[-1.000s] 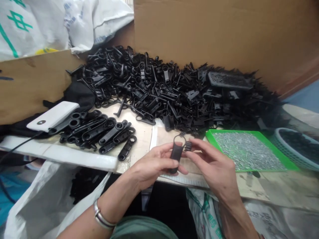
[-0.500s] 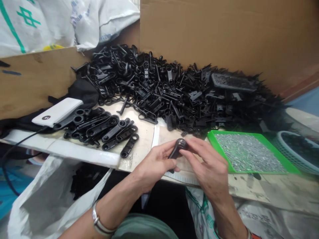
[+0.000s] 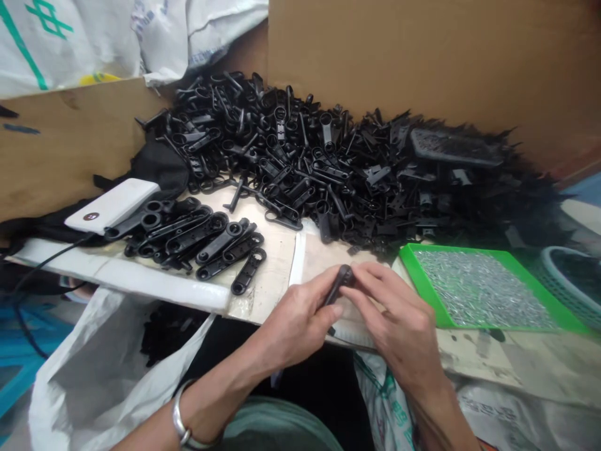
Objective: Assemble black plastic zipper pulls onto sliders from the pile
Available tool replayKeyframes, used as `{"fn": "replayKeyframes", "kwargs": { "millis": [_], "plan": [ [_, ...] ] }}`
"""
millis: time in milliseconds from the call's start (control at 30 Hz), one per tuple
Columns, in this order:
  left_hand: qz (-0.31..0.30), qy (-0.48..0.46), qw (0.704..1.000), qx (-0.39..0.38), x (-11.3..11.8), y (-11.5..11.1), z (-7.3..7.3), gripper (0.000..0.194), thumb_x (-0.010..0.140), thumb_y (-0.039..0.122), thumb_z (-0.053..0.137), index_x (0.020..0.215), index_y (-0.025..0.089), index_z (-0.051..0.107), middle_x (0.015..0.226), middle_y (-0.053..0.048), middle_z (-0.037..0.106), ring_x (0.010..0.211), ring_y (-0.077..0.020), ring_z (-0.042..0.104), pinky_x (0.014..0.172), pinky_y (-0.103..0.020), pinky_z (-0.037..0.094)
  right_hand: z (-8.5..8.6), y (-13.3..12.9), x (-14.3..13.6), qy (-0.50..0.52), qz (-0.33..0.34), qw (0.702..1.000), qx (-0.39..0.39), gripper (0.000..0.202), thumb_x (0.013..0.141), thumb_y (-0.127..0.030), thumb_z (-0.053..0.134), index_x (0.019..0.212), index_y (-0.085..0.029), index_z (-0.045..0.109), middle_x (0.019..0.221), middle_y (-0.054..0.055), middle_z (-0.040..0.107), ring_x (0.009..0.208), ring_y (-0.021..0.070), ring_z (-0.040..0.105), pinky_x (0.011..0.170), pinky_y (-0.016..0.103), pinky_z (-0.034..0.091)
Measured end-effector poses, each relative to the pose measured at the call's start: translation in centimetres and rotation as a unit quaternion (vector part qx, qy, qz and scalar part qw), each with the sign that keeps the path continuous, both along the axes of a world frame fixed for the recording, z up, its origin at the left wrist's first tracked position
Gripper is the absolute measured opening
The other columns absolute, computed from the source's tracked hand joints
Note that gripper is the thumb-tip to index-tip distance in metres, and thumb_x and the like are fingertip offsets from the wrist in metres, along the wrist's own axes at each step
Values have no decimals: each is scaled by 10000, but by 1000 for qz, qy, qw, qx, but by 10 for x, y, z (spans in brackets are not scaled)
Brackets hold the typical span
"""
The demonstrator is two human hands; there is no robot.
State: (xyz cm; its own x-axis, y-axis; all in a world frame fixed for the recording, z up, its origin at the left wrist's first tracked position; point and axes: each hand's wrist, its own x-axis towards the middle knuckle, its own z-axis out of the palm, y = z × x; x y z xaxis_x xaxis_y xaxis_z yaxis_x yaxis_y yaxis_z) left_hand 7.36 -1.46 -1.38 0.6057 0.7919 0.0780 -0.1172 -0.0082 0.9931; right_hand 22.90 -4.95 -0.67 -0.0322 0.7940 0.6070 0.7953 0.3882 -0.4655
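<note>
Now black part point(image 3: 339, 283) (tilted) between left hand point(image 3: 300, 318), right hand point(image 3: 402, 316).

The left hand point(image 3: 300, 319) and right hand point(image 3: 404, 319) sit close together, fingers point(image 3: 369, 279) bent and perhaps touching.

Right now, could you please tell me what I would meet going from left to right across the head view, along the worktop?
White device, laid-out black parts, left hand, held black part, right hand, green tray, mesh basket.
</note>
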Motion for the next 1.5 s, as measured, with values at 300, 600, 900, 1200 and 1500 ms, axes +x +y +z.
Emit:
{"fn": "replayKeyframes", "kwargs": {
  "millis": [300,600,900,1200,1500],
  "plan": [
    [-2,45,996,-74,-7,-7,-3,379,917,287,498,1289,230,546,781,4,627,631,-118,611,480,-172,470,-1,-6,12,184,75,939,-279,226,919,-350,545,1000,-205,698,867,6,716,757,134,674,672,183,539],
    [78,195,975,79,-30,3,8,407,978,333,371,1352,214,481,631,9,625,513,-118,571,511,-207,453,6,22,-22,201,103,919,-324,394,948,-412,468,685,-184,652,641,-7,678,635,144,653,626,207,498],
    [308,538,666,415,-108,35,19,416,960,158,315,1337,112,484,1382,-178,512,1332,-332,404,1083,-568,256,-1,122,-43,-258,18,945,-199,224,959,-220,455,1093,-200,632,1124,90,632,945,225,636,736,312,471],
    [341,582,632,381,-125,67,17,415,978,215,314,1367,158,448,1411,-171,483,1371,-368,326,1049,-739,90,-6,137,-45,-301,-12,926,-229,154,925,-244,520,928,-203,669,880,69,645,793,208,640,604,279,395],
    [79,536,721,432,-95,15,12,338,917,72,372,1116,176,624,1407,-107,506,1371,-282,368,1124,-663,115,-9,88,-9,-181,46,968,-170,142,892,-238,559,911,-208,696,892,37,689,787,193,653,724,308,470]
  ]
}}
